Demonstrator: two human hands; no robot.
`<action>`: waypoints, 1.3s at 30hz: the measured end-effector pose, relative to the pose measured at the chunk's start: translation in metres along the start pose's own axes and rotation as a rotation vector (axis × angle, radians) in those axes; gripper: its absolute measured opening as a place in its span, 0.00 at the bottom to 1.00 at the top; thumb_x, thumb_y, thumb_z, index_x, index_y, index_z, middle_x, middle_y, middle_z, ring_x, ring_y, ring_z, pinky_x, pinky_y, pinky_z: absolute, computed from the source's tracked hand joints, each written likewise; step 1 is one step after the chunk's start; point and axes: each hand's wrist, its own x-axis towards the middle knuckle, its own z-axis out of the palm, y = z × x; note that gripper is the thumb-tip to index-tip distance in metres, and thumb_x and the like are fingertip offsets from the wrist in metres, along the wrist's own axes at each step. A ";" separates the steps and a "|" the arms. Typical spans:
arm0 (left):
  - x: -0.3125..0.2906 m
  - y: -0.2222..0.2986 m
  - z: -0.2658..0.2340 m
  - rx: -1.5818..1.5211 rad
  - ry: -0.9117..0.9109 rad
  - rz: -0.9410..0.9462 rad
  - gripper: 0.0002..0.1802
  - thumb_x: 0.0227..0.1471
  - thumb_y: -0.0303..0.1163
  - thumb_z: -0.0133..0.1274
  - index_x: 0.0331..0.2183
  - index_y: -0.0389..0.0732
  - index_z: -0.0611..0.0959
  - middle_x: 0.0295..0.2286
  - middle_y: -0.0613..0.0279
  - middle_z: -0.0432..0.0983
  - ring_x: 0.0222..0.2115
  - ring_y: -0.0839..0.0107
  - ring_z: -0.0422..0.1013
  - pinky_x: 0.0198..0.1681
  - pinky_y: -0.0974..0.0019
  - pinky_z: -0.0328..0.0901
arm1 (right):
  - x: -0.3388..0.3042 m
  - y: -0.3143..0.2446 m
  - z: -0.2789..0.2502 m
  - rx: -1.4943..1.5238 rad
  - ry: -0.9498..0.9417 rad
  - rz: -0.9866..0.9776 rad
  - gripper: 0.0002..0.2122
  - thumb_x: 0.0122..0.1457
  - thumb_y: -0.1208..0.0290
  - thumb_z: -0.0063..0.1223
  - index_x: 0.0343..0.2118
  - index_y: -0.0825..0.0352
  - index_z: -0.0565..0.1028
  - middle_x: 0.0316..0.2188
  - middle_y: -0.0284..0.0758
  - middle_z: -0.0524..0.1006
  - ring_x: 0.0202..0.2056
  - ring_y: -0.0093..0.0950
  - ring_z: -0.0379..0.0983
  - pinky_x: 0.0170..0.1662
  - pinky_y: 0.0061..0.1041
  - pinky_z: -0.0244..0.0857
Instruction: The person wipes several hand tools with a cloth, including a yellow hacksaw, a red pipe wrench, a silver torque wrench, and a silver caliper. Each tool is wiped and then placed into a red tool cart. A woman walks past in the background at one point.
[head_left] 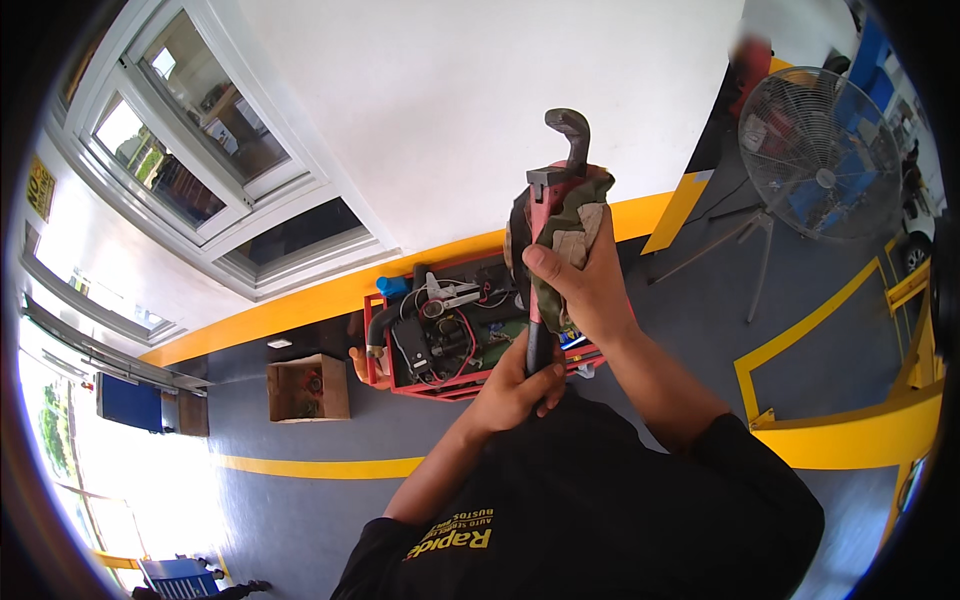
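A red pipe wrench (556, 165) with a dark grey hooked jaw stands upright in front of me. My left hand (520, 385) grips the lower end of its handle. My right hand (585, 280) presses a dirty green and beige rag (570, 225) around the wrench's upper shaft, just below the jaw. The rag hides most of the red body. Both forearms come up from my black shirt at the lower edge.
A red tool cart (445, 335) full of tools, cables and a hose stands behind the hands by the white wall. An open cardboard box (307, 388) lies on the grey floor at left. A large pedestal fan (822, 155) stands at right. Yellow lines mark the floor.
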 end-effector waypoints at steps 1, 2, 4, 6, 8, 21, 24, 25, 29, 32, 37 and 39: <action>0.001 -0.001 0.001 -0.004 -0.008 0.011 0.10 0.62 0.27 0.50 0.41 0.39 0.65 0.23 0.62 0.66 0.19 0.73 0.67 0.20 0.68 0.62 | 0.007 0.001 -0.002 0.155 -0.068 0.029 0.41 0.55 0.70 0.72 0.64 0.68 0.52 0.47 0.36 0.72 0.48 0.22 0.73 0.50 0.24 0.72; 0.001 -0.003 0.003 -0.007 -0.015 0.022 0.10 0.63 0.27 0.50 0.41 0.39 0.65 0.23 0.62 0.66 0.19 0.73 0.67 0.20 0.68 0.62 | 0.011 0.000 -0.001 0.162 -0.057 -0.003 0.40 0.56 0.70 0.71 0.63 0.68 0.53 0.47 0.36 0.73 0.47 0.22 0.73 0.49 0.24 0.72; 0.001 -0.002 0.005 0.005 -0.015 0.027 0.10 0.63 0.27 0.50 0.40 0.39 0.65 0.22 0.62 0.67 0.18 0.73 0.66 0.20 0.68 0.62 | 0.015 -0.003 0.004 0.174 -0.035 -0.053 0.37 0.58 0.70 0.70 0.62 0.68 0.54 0.47 0.37 0.73 0.46 0.23 0.75 0.46 0.24 0.74; 0.007 0.011 0.004 0.048 -0.006 0.023 0.11 0.62 0.26 0.50 0.40 0.38 0.65 0.20 0.61 0.66 0.16 0.72 0.67 0.19 0.68 0.63 | 0.024 -0.014 0.005 0.206 0.022 -0.052 0.27 0.59 0.71 0.67 0.55 0.68 0.61 0.37 0.36 0.77 0.33 0.24 0.79 0.34 0.26 0.77; 0.008 0.016 0.000 0.125 0.018 0.008 0.11 0.62 0.26 0.50 0.40 0.38 0.64 0.19 0.62 0.67 0.15 0.72 0.66 0.19 0.68 0.62 | 0.035 -0.019 0.000 0.163 0.079 -0.014 0.22 0.60 0.71 0.67 0.50 0.68 0.64 0.32 0.36 0.78 0.25 0.26 0.79 0.28 0.27 0.77; -0.006 0.009 -0.010 -0.012 -0.009 0.003 0.11 0.61 0.25 0.51 0.40 0.41 0.65 0.19 0.64 0.62 0.14 0.74 0.63 0.16 0.71 0.59 | 0.050 0.019 -0.027 0.506 0.055 0.329 0.24 0.70 0.46 0.46 0.48 0.67 0.72 0.36 0.37 0.81 0.35 0.30 0.81 0.39 0.35 0.79; -0.023 0.019 -0.012 -0.303 -0.200 -0.086 0.12 0.60 0.25 0.52 0.40 0.41 0.66 0.19 0.65 0.60 0.14 0.75 0.61 0.14 0.72 0.58 | 0.050 0.015 -0.032 0.599 0.078 0.356 0.30 0.71 0.41 0.38 0.56 0.66 0.71 0.47 0.40 0.79 0.48 0.32 0.78 0.54 0.38 0.73; -0.027 0.024 -0.006 -0.333 -0.222 -0.078 0.12 0.59 0.25 0.53 0.39 0.42 0.66 0.19 0.65 0.60 0.15 0.75 0.61 0.14 0.72 0.57 | 0.052 0.013 -0.037 0.719 0.039 0.296 0.30 0.71 0.41 0.37 0.57 0.66 0.70 0.49 0.41 0.78 0.50 0.33 0.77 0.55 0.38 0.72; -0.026 0.015 -0.011 -0.283 -0.227 -0.049 0.10 0.61 0.25 0.51 0.40 0.41 0.66 0.20 0.65 0.61 0.15 0.75 0.61 0.15 0.71 0.57 | 0.049 -0.008 -0.030 0.804 -0.203 0.085 0.30 0.71 0.41 0.38 0.59 0.65 0.70 0.55 0.40 0.75 0.56 0.34 0.72 0.59 0.40 0.69; -0.023 0.016 -0.009 -0.197 -0.200 -0.034 0.09 0.62 0.23 0.49 0.41 0.40 0.66 0.21 0.65 0.63 0.16 0.75 0.62 0.16 0.71 0.59 | 0.034 -0.024 -0.015 0.671 -0.162 0.123 0.26 0.67 0.48 0.53 0.56 0.66 0.71 0.50 0.37 0.78 0.50 0.29 0.76 0.55 0.34 0.72; -0.020 0.018 -0.004 -0.081 -0.105 -0.060 0.09 0.62 0.25 0.50 0.41 0.39 0.67 0.20 0.65 0.65 0.15 0.76 0.62 0.18 0.70 0.58 | 0.036 -0.017 -0.009 0.493 -0.054 0.070 0.18 0.65 0.59 0.61 0.50 0.67 0.74 0.38 0.32 0.81 0.37 0.22 0.79 0.43 0.24 0.75; -0.020 0.020 -0.001 0.006 -0.043 -0.057 0.08 0.63 0.24 0.49 0.41 0.39 0.66 0.20 0.65 0.65 0.14 0.75 0.62 0.17 0.70 0.58 | 0.035 -0.014 -0.008 0.419 0.010 0.031 0.17 0.66 0.58 0.60 0.47 0.67 0.76 0.35 0.31 0.81 0.35 0.22 0.79 0.41 0.24 0.75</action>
